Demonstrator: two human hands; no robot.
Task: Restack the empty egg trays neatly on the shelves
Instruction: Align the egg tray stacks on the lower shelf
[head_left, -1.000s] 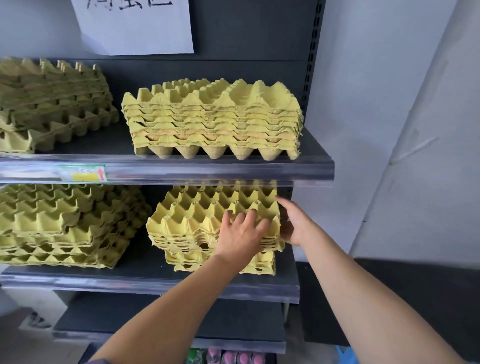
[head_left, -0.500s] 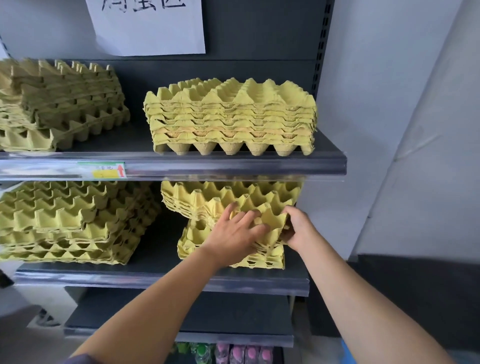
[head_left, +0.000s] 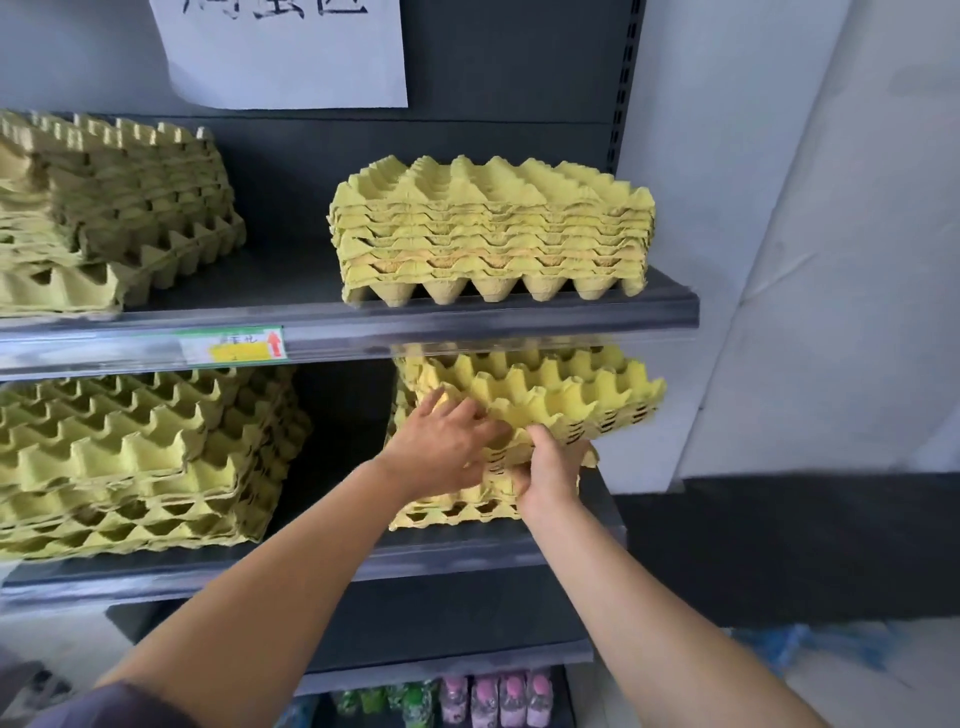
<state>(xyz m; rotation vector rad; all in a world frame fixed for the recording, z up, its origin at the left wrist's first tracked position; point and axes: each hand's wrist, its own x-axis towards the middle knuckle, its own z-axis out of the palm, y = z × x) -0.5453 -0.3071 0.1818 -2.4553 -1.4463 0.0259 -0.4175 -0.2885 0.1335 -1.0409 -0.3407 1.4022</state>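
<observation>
Upper trays (head_left: 571, 395) now higher, right hand (head_left: 550, 470) clamped on edge (left hand (head_left: 441, 447) spread atop).

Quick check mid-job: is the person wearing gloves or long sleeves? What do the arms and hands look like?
No gloves: the left hand and right hand are bare, with no ring, watch or band visible. The left forearm and right forearm are uncovered. A dark grey sleeve shows only at the left upper arm.
</observation>
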